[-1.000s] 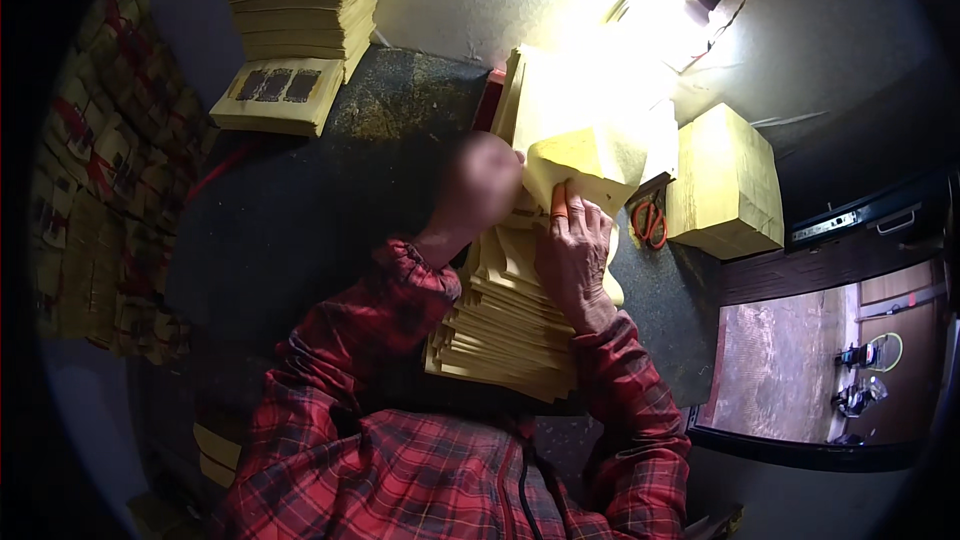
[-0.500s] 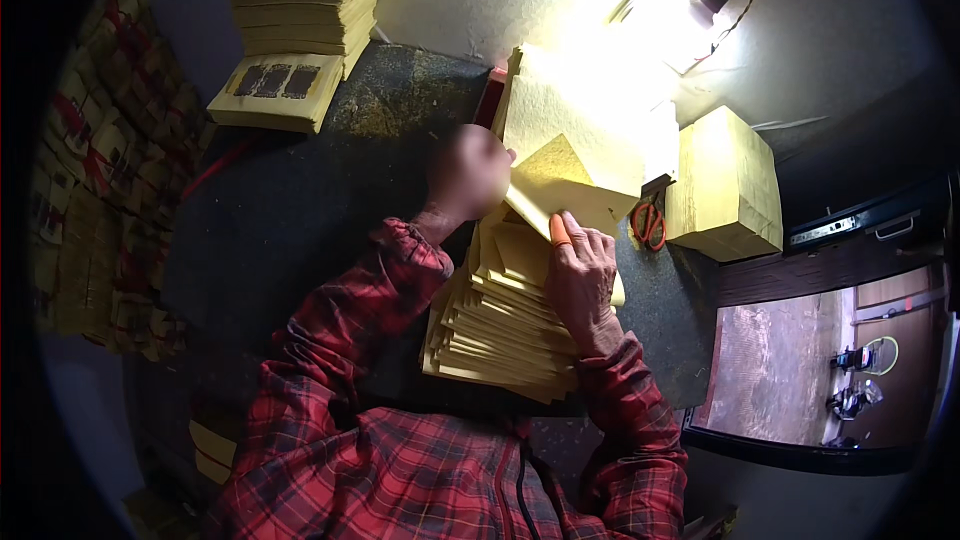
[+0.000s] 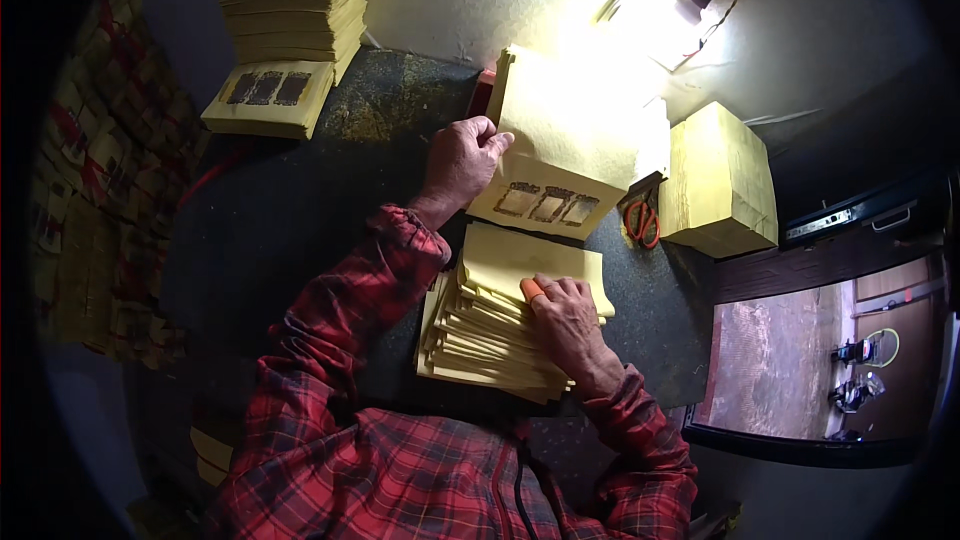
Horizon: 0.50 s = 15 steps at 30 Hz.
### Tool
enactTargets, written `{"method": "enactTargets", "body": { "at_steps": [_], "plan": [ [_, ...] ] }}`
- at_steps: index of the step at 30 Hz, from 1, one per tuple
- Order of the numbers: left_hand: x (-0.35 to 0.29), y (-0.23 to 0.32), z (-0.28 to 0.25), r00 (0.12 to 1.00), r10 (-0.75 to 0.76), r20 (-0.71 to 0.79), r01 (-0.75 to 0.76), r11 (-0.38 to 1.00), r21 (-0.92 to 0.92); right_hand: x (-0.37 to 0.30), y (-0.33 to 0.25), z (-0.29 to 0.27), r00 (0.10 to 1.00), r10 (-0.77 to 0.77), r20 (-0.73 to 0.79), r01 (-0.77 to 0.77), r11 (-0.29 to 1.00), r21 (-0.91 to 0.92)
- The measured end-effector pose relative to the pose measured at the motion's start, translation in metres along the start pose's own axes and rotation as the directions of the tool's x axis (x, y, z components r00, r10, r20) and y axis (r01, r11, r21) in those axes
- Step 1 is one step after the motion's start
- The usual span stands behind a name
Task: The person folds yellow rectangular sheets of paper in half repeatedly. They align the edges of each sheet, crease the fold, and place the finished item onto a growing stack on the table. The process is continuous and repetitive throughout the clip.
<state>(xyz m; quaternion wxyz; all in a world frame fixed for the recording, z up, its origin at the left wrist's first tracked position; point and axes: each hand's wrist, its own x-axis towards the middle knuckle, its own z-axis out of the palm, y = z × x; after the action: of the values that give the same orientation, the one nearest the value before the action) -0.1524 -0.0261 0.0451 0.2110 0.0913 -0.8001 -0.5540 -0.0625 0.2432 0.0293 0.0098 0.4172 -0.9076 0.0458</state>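
Observation:
My left hand (image 3: 463, 162) is curled at the left edge of a tall stack of yellow paper sheets (image 3: 560, 150), thumb and fingers closed on the edge of the paper. Three dark printed blocks run along the near end of the top sheet. Closer to me lies a fanned pile of folded yellow paper (image 3: 490, 315). My right hand (image 3: 575, 330) rests on that pile's right side, fingers stretched out flat, an orange cover on one finger. The top folded sheet (image 3: 525, 255) lies smooth just beyond those fingertips.
Red-handled scissors (image 3: 641, 224) lie beside a yellow paper block (image 3: 720, 180) at right. At far left of the dark table (image 3: 270, 210) stands another paper stack (image 3: 290, 20). A bright bulb (image 3: 692, 6) hangs behind. Right is a screen (image 3: 780, 370); tied bundles (image 3: 95, 180) fill the left.
The folded sheet my right hand held over the upper stack now lies on the near pile. That hand has moved toward me and flattened. The printed blocks are now uncovered.

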Motion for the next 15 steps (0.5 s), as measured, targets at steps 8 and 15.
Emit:
{"method": "enactTargets", "body": {
  "at_steps": [8, 15],
  "plan": [
    [-0.001, -0.014, -0.002, 0.998, -0.05, 0.031, 0.054, 0.987, -0.155, 0.056, 0.03, -0.066, 0.999, 0.01, -0.041, 0.001, 0.96, 0.28],
    [-0.002, -0.015, 0.003, 0.996, -0.049, 0.074, 0.063, 0.978, -0.199, 0.135, 0.095, -0.032, 0.83, 0.194, -0.522, -0.235, 0.972, -0.012]
  ]
}}
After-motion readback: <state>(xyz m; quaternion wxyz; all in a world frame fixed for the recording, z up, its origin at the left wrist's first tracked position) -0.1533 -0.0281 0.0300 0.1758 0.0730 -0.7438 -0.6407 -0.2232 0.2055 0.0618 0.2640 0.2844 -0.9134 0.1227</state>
